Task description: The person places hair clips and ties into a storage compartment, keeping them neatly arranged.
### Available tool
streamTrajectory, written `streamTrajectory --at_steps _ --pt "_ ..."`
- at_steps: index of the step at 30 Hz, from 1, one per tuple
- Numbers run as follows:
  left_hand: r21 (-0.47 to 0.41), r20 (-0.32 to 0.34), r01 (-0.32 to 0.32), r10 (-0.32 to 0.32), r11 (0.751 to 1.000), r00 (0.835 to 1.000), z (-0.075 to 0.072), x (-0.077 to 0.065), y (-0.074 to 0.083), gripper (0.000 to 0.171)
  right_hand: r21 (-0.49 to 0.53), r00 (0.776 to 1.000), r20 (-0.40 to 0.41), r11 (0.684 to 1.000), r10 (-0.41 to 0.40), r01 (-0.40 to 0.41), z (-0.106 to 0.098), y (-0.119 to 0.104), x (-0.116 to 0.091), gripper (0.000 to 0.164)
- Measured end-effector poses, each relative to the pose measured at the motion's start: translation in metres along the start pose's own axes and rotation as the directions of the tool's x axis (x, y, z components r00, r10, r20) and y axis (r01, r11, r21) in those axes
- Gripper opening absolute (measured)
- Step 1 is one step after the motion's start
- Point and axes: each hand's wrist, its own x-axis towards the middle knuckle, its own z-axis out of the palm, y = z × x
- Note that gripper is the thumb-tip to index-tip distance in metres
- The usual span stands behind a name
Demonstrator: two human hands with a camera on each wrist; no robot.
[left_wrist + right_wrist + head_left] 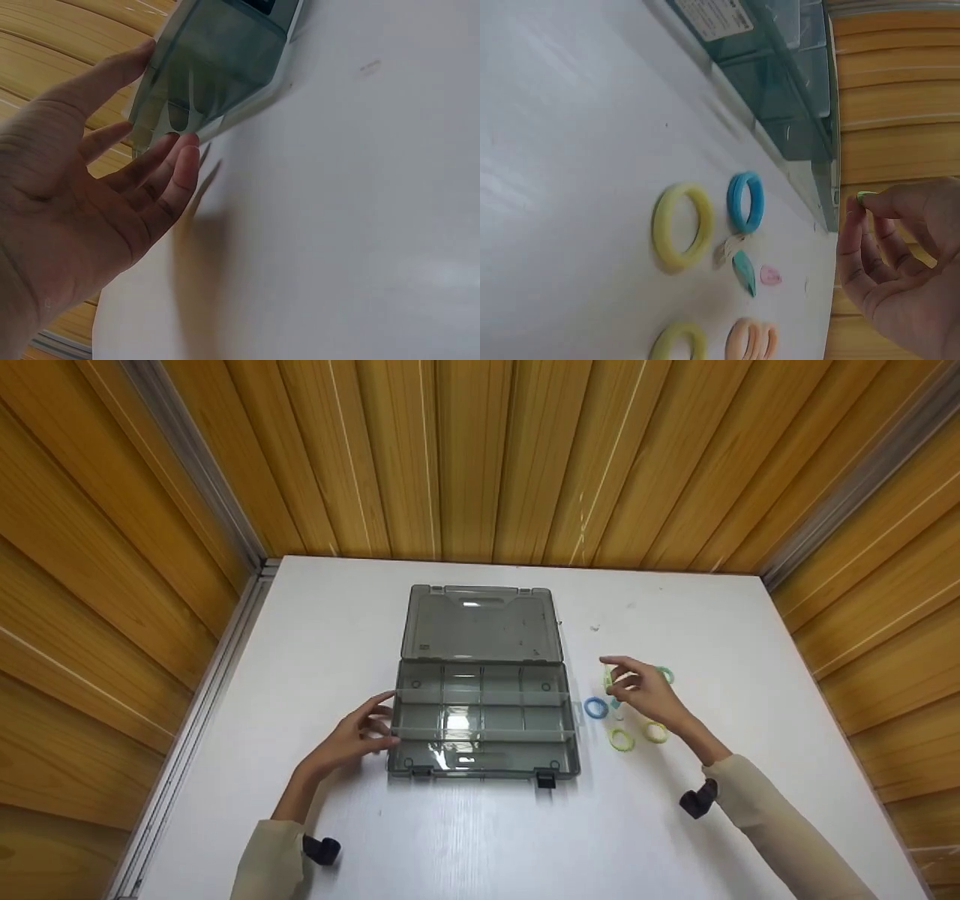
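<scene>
Light-green hair tie is pinched in the right hand — a blue hair tie lies just left of that hand — while the left hand, fingers relaxed, touches the compartment box to its right.

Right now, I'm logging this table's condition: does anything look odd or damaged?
The open case has its right front latch jutting out farther than the left one, so the pair looks uneven; damage isn't clear.
</scene>
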Motion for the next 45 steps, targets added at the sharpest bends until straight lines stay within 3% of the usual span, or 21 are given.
streamTrajectory --at_steps 3,18,28,34,45 --pt "0.0 -0.001 -0.007 0.007 1.0 1.0 0.001 0.0 -0.001 0.084 0.031 0.999 0.014 0.999 -0.03 0.029 0.012 0.002 0.01 0.048" --pt "-0.035 -0.022 0.022 -0.023 0.999 0.999 0.006 -0.006 0.002 0.086 0.064 0.979 0.122 0.986 -0.16 0.153 0.077 -0.047 0.056 0.045" --pt "-0.059 -0.025 0.036 -0.037 0.998 0.999 0.009 -0.005 0.0 0.084 0.127 0.96 0.197 0.976 -0.2 0.178 0.121 -0.068 0.083 0.045" --pt "-0.067 -0.029 0.017 -0.019 0.998 0.999 0.006 -0.007 -0.002 0.083 0.157 0.952 0.247 0.977 -0.182 0.147 0.147 -0.073 0.095 0.048" --pt "-0.087 -0.03 0.04 -0.042 0.995 0.999 0.007 -0.003 0.0 0.083 0.188 0.959 0.236 0.975 -0.159 0.115 0.174 -0.083 0.104 0.046"
